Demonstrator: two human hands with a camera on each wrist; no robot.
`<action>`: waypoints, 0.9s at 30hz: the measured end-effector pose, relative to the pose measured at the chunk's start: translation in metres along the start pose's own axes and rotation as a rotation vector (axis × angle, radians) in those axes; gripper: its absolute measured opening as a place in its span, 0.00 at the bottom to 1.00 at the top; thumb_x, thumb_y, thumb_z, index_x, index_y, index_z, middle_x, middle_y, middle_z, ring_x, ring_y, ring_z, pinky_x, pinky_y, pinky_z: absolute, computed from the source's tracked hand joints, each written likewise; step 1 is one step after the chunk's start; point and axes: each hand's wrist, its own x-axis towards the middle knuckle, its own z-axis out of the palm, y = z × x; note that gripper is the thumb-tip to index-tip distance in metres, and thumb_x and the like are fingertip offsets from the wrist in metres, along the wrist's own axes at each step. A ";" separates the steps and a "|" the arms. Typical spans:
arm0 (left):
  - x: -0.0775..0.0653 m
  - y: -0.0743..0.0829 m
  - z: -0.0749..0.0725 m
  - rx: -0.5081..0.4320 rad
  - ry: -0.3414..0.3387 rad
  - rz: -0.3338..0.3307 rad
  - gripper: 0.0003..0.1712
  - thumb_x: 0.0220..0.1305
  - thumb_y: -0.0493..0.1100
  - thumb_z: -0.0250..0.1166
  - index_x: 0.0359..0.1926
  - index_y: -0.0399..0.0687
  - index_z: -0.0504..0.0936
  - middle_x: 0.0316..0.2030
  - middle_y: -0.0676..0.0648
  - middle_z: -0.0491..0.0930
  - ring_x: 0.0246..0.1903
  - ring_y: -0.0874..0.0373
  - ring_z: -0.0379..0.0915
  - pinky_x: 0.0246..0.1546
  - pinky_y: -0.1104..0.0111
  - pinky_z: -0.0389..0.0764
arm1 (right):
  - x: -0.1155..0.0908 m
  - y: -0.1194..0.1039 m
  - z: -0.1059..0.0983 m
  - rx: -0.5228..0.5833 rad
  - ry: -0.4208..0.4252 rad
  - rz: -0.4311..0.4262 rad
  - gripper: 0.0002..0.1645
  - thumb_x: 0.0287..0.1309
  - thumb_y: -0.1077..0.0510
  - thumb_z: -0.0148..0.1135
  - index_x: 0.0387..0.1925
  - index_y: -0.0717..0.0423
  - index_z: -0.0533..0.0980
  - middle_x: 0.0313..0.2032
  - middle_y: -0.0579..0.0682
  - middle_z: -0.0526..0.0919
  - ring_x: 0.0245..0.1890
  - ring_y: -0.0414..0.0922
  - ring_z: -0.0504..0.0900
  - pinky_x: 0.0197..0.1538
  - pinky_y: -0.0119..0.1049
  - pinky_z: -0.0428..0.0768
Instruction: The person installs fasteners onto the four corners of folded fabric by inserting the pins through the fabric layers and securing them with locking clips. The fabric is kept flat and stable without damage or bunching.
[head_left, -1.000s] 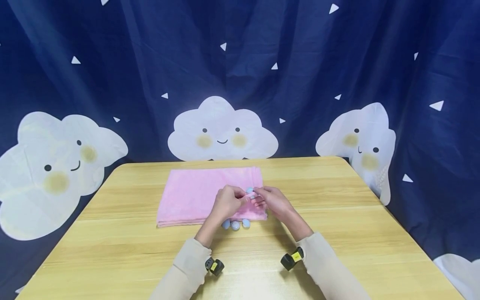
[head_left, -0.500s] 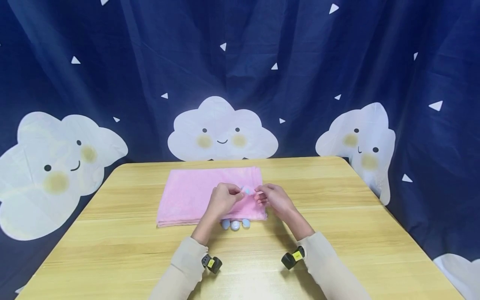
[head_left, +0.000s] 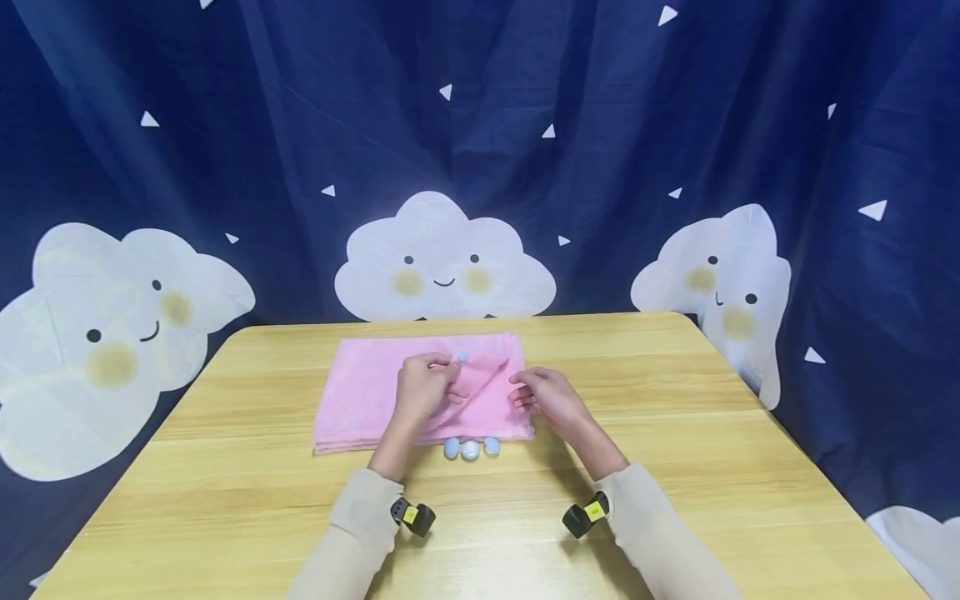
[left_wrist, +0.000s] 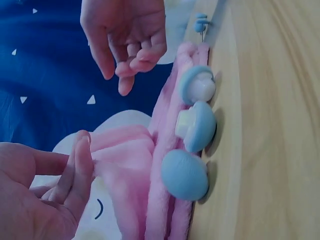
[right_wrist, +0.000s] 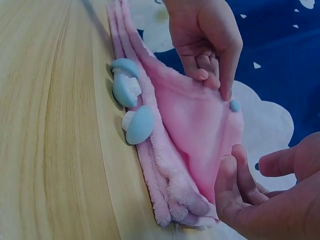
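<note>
1. On the counter (head_left: pixel 675 400), your folded pink cloth (head_left: pixel 360 392) has three blue mushroom-shaped pieces (head_left: pixel 470 450) along its near edge.
2. Your left hand (head_left: pixel 420 387) pinches the cloth's lifted top layer, beside a small blue knob (right_wrist: pixel 235 105).
3. Your right hand (head_left: pixel 553 398): fingers loosely bent, holding nothing.
4. Change: left has drawn the flap leftward, so it alone seems to carry it.

Room lies over the table (head_left: pixel 675 400) right of the right hand (head_left: pixel 551 396); leftward, the pink cloth's (right_wrist: pixel 200 120) raised flap and left hand (head_left: pixel 426 386) obstruct, three blue knobs (head_left: pixel 470 450) nearer.
</note>
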 end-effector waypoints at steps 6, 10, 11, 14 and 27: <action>0.006 -0.003 -0.006 -0.060 0.050 -0.019 0.09 0.64 0.33 0.63 0.43 0.32 0.81 0.25 0.41 0.85 0.20 0.51 0.82 0.22 0.68 0.84 | 0.000 0.000 -0.001 -0.005 -0.010 0.001 0.16 0.71 0.62 0.47 0.46 0.74 0.72 0.30 0.59 0.80 0.30 0.48 0.79 0.39 0.41 0.80; 0.008 -0.006 -0.010 -0.115 0.052 -0.043 0.09 0.64 0.32 0.62 0.44 0.30 0.80 0.29 0.38 0.85 0.26 0.48 0.82 0.27 0.65 0.85 | 0.000 0.000 -0.001 -0.003 -0.013 0.007 0.17 0.71 0.62 0.47 0.48 0.76 0.71 0.29 0.58 0.80 0.29 0.47 0.79 0.39 0.40 0.80; 0.008 -0.006 -0.011 -0.125 0.048 -0.054 0.09 0.64 0.32 0.62 0.44 0.30 0.80 0.30 0.37 0.85 0.28 0.47 0.82 0.29 0.65 0.85 | 0.000 0.001 -0.002 -0.004 -0.013 0.007 0.18 0.71 0.62 0.47 0.48 0.76 0.71 0.29 0.58 0.80 0.29 0.47 0.79 0.38 0.39 0.80; 0.009 -0.008 -0.015 -0.152 0.020 -0.093 0.12 0.65 0.32 0.61 0.48 0.28 0.78 0.35 0.35 0.84 0.32 0.45 0.82 0.34 0.63 0.85 | 0.001 0.002 -0.002 -0.006 -0.018 0.003 0.17 0.71 0.62 0.47 0.48 0.76 0.71 0.29 0.58 0.80 0.29 0.47 0.79 0.38 0.39 0.80; 0.007 0.001 -0.024 -0.011 -0.036 -0.123 0.38 0.67 0.39 0.60 0.73 0.40 0.54 0.61 0.31 0.69 0.39 0.43 0.81 0.45 0.55 0.81 | 0.003 0.002 -0.001 -0.008 -0.034 -0.016 0.17 0.70 0.63 0.48 0.47 0.77 0.72 0.28 0.58 0.80 0.28 0.47 0.79 0.36 0.37 0.80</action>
